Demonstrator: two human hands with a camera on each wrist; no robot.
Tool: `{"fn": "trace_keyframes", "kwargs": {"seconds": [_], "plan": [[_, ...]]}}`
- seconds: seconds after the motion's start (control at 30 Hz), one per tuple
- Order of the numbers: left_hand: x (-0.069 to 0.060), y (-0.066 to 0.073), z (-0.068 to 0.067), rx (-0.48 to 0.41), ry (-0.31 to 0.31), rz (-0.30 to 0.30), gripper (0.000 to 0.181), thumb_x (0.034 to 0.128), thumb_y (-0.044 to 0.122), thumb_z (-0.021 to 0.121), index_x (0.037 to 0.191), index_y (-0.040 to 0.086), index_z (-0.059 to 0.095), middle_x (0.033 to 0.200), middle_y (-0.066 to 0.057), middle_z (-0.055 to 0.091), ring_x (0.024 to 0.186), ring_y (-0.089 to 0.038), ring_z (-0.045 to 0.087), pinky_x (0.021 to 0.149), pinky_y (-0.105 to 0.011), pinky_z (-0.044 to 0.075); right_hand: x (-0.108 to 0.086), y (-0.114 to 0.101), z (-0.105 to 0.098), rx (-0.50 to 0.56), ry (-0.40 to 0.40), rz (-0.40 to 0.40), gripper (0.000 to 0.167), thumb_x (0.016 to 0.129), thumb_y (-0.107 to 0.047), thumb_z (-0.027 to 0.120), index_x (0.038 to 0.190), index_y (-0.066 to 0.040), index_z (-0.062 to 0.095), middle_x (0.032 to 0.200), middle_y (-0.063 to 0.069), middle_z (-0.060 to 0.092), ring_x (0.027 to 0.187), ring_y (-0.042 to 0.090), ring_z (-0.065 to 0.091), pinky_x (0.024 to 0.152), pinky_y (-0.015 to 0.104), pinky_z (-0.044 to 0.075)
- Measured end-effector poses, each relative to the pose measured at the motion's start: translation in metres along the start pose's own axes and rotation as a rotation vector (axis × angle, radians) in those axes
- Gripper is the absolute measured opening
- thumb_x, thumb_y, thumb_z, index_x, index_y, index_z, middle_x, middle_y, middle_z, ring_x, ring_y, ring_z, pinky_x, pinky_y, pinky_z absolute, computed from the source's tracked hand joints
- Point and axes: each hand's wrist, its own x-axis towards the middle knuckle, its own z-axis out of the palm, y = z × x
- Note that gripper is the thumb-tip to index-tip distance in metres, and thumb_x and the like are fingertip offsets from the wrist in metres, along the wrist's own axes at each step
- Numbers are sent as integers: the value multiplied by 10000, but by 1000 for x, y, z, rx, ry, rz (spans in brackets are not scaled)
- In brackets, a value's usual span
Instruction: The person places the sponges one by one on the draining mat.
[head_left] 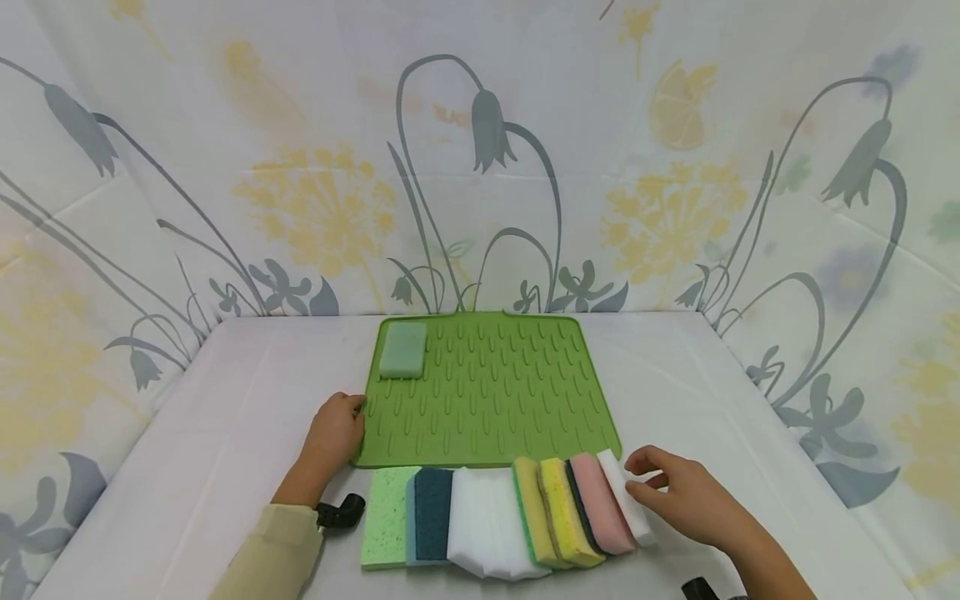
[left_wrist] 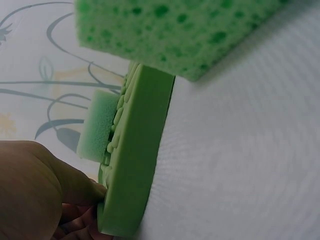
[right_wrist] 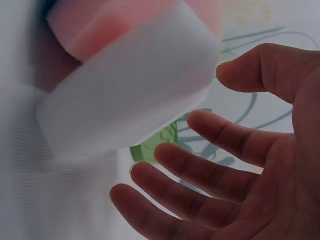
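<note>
My left hand [head_left: 334,432] is at the left edge of a green silicone mat [head_left: 495,400]. In the left wrist view its thumb [left_wrist: 82,189] touches the mat's edge, and the other fingers are curled beside it, partly hidden. A pale green sponge [head_left: 403,350] lies on the mat's far left corner. My right hand [head_left: 686,496] is beside a white sponge [head_left: 626,498], the rightmost in a row in front of the mat. In the right wrist view the thumb and fingers are spread near this white sponge [right_wrist: 135,80], with a small gap between.
Left to right, the row has a light green sponge [head_left: 390,517], a dark blue one [head_left: 432,515], white sponges [head_left: 491,525], two yellow ones [head_left: 573,517] and a pink one [head_left: 602,504]. A white cloth [head_left: 262,358] covers the table; a patterned curtain [head_left: 330,125] hangs behind.
</note>
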Motion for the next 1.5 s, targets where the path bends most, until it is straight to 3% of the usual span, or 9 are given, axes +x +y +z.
{"fn": "trace_keyframes", "kwargs": {"seconds": [0.3,0.57,1.03,1.5], "plan": [[-1,1,-1,2,4,14,327,943,17,514,1223,-133,592,1086,-268,616,972,-352,613,791,-456,521,-3,6,8,67,-47,12,356,875,-318,689,1201,-212,597,1260,63,616,997,200,658,703,317,523],[-1,1,-1,10,-2,2,330,941,22,524,1226,-132,589,1101,-273,617,995,-368,613,815,-469,521,-7,8,12,120,-73,28,458,861,-348,707,1268,-203,554,1318,140,567,978,223,663,681,317,530],[-1,2,-1,9,1,1,329,938,18,524,1225,-130,591,1098,-272,617,992,-364,612,810,-467,520,-12,7,10,167,-26,24,499,850,-364,722,1290,-197,555,1340,111,560,996,192,616,658,316,503],[0,1,0,2,-3,-21,342,947,36,522,1246,-118,585,1110,-263,614,979,-339,613,795,-452,518,-10,0,-4,112,41,-16,479,875,-403,692,1296,-220,554,1335,60,571,1033,198,613,700,317,493]]}}
